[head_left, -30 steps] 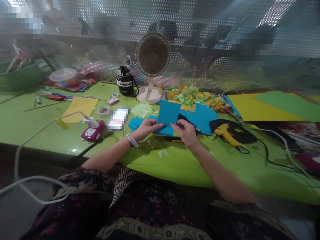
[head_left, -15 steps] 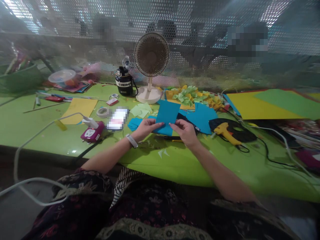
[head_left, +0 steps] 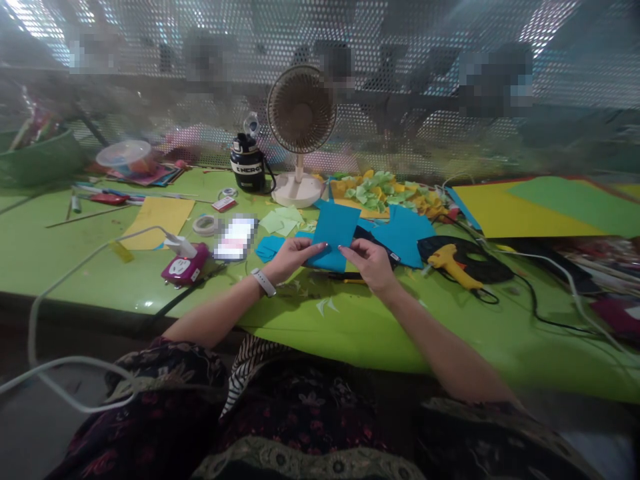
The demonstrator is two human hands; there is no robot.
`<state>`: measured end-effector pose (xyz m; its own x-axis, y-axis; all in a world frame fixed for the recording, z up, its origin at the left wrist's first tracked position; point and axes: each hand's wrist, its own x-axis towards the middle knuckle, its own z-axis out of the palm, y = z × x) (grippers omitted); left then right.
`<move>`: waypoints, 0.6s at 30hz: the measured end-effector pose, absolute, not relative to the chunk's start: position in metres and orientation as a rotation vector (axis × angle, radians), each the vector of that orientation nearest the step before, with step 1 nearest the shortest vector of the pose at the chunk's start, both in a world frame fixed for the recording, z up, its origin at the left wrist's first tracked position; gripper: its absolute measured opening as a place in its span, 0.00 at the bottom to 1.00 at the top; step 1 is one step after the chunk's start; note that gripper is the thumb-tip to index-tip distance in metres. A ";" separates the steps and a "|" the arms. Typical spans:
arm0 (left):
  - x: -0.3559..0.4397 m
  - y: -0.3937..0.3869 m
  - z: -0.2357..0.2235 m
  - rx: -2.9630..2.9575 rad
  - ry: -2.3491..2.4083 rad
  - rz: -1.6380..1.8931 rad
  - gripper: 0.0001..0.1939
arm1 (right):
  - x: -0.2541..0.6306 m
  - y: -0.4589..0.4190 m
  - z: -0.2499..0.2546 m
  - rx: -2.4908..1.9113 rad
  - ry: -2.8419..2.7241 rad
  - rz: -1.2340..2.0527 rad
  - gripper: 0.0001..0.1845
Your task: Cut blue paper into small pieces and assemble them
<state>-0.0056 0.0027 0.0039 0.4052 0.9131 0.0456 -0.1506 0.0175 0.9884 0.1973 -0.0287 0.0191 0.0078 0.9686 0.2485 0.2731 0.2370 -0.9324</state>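
Observation:
Both my hands pinch the near edge of a blue sheet of paper (head_left: 334, 230) over the green table (head_left: 75, 267). My left hand (head_left: 291, 258), with a white watch on its wrist, grips the sheet's lower left part. My right hand (head_left: 367, 261) grips its lower right part. The sheet stands tilted up away from me. More blue paper pieces (head_left: 407, 233) lie just behind it. A black and yellow tool (head_left: 353, 277) lies on the table under my hands.
A yellow glue gun (head_left: 453, 263) with a black cable lies right of my hands. A small fan (head_left: 300, 127), a black bottle (head_left: 247, 167), tape rolls (head_left: 205, 223), a pink power strip (head_left: 183, 268), a yellow sheet (head_left: 157, 217) and crumpled green and yellow paper (head_left: 385, 190) stand around.

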 end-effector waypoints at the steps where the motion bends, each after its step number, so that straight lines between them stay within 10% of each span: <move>1: -0.006 0.003 0.004 1.268 0.786 0.958 0.20 | 0.197 -0.028 0.019 -1.230 -1.473 0.842 0.24; 18: -0.004 -0.001 0.013 1.204 0.720 0.779 0.22 | 0.200 -0.027 0.023 -1.222 -1.426 0.823 0.24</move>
<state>-0.0045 -0.0005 0.0126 0.5481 0.8333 -0.0716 -0.1371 0.1740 0.9752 0.1996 -0.0269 0.0228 0.0579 0.9620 0.2670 0.2495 0.2450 -0.9369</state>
